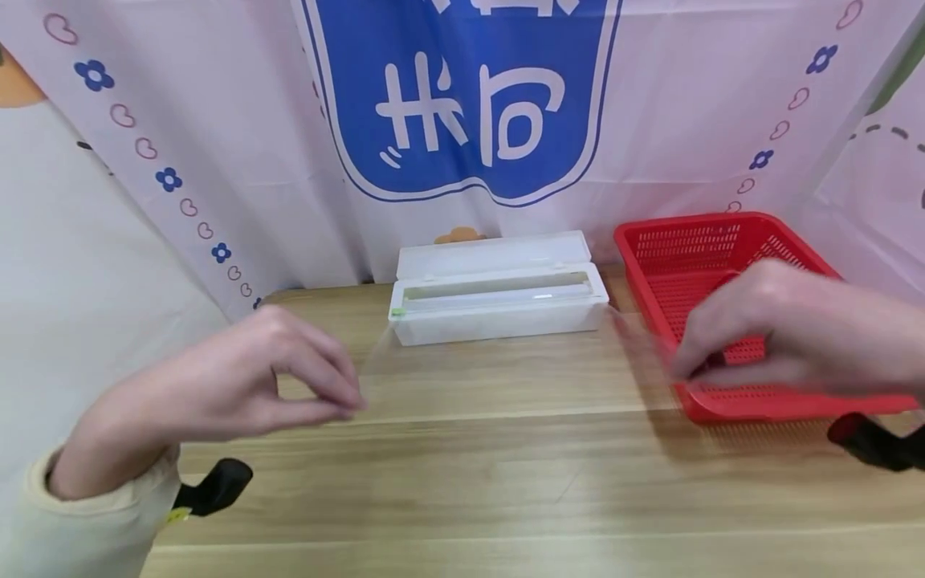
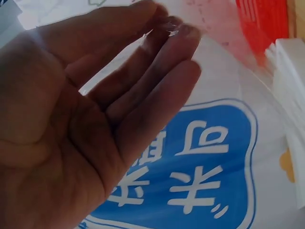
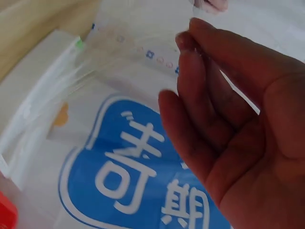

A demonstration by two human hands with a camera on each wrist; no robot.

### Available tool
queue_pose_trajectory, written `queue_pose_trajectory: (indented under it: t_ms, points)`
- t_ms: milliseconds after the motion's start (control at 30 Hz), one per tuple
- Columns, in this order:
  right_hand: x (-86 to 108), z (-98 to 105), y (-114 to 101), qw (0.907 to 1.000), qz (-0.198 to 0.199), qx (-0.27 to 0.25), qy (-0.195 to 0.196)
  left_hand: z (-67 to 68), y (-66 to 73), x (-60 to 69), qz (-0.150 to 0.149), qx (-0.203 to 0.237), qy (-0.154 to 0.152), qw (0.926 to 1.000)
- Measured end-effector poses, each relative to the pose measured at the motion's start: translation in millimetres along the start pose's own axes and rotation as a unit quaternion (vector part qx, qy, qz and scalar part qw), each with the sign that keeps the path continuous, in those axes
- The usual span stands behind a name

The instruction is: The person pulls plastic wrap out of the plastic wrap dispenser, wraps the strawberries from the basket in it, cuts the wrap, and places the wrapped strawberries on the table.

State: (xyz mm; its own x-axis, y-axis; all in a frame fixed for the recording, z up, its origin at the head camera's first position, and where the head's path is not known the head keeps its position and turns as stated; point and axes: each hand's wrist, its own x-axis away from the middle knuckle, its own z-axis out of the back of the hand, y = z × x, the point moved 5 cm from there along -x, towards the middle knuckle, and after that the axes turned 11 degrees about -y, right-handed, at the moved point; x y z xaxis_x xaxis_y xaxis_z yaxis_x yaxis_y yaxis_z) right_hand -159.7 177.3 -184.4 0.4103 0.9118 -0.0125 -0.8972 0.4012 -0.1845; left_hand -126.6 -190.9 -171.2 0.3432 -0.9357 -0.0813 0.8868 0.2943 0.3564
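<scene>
A white cling film dispenser box [image 1: 499, 323] stands on the table with its lid [image 1: 495, 253] raised, a roll [image 1: 506, 298] visible inside. From it a sheet of clear cling film [image 3: 116, 52] stretches toward me, wrinkled near the box in the right wrist view. My left hand [image 1: 282, 381] pinches one corner of the film between thumb and fingertips, left of the box and nearer to me. The opposite corner is pinched by my right hand [image 1: 773, 337], which is in front of the red basket. The sheet hangs above the table between both hands, hard to see because it is transparent.
A red plastic basket [image 1: 737, 229] sits at the right, partly behind my right hand. Behind the box hangs a white cloth [image 1: 238, 96] with a blue emblem and printed flowers. The wooden table [image 1: 462, 490] runs beneath the hands.
</scene>
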Motion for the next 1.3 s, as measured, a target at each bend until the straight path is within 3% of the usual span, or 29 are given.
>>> queue_pose_trajectory:
  t_ms: [167, 367, 467, 600, 767, 933, 1133, 1300]
  points:
    - [-1.1, -37, -11, 0.9938, 0.015, -0.095, -0.055, -35.2, -2.0, 1.5, -0.013, 0.056, -0.066, 0.9961]
    - [-4.9, -80, -18, 0.9738, 0.066, -0.200, -0.087, -75.7, -12.2, 5.5, 0.044, 0.117, -0.107, 0.9864]
    - [-6.1, -103, -17, 0.9663, 0.085, -0.222, -0.099, -92.8, -17.4, 6.5, 0.057, 0.133, -0.115, 0.9828]
    - [-8.3, -132, -15, 0.9646, 0.100, -0.223, -0.099, -115.8, -26.1, 6.4, 0.058, 0.161, -0.125, 0.9773]
    - [-9.6, -158, -11, 0.9720, 0.109, -0.194, -0.075, -149.7, -37.8, 4.8, 0.066, 0.164, -0.144, 0.9737]
    - [-11.9, -173, -8, 0.9805, 0.100, -0.160, -0.054, -178.3, -48.4, 4.0, 0.115, 0.150, -0.161, 0.9688]
    - [-16.6, -188, -5, 0.9878, 0.067, -0.132, -0.050, -191.7, -61.0, 6.0, 0.202, 0.186, -0.167, 0.9471]
    - [-18.9, -196, -1, 0.9907, 0.036, -0.118, -0.057, -196.7, -67.5, 5.0, 0.219, 0.182, -0.167, 0.9440]
